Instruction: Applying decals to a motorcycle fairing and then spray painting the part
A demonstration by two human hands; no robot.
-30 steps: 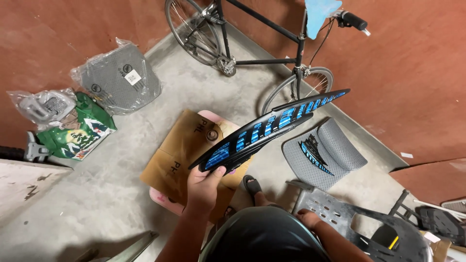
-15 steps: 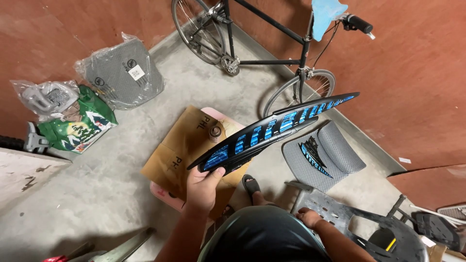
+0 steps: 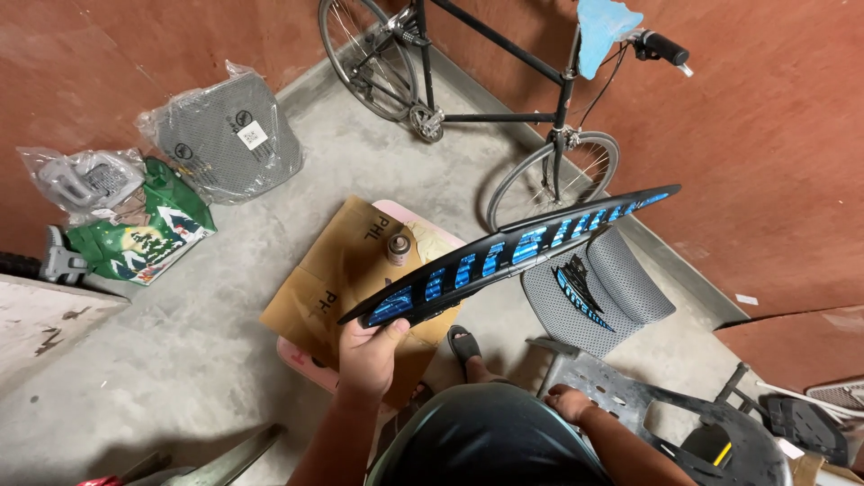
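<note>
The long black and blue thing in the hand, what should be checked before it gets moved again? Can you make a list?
1. Hold on the black and blue curved panel: the left hand grips its near end, fingers wrapped under it. Ok.
2. Far end supported: it sticks out in the air toward the bicycle with nothing under it. Not ok.
3. Right hand free to help: it rests on the black plastic part by the knee. Not ok.
4. Landing spot: the cardboard lies flat below, but a small spray can stands on it. Not ok.
5. Far tip clear of the bicycle's wheel: cannot tell.
</note>
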